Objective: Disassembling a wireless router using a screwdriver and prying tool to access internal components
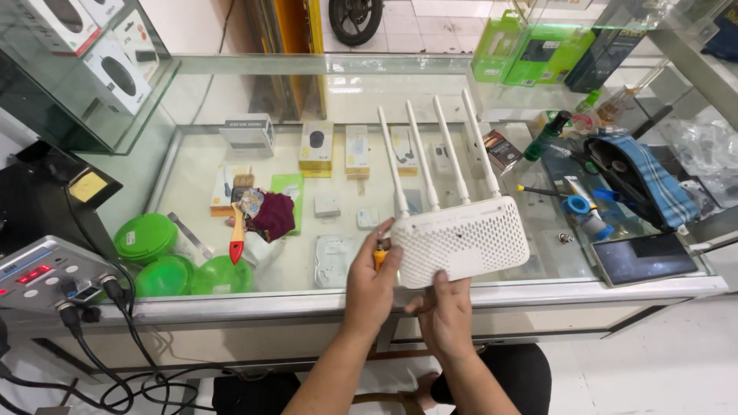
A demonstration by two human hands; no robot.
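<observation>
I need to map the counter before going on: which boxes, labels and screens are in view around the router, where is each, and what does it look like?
White boxes: top-left glass shelf, each showing a dark oval item.
Green boxes: top right, bright green.
Small yellow-and-white packs: row inside the glass case.
Tablet: right counter edge, dark screen.
Grey device: far left, red lit display.
Yellow note: on the black surface at left.
</observation>
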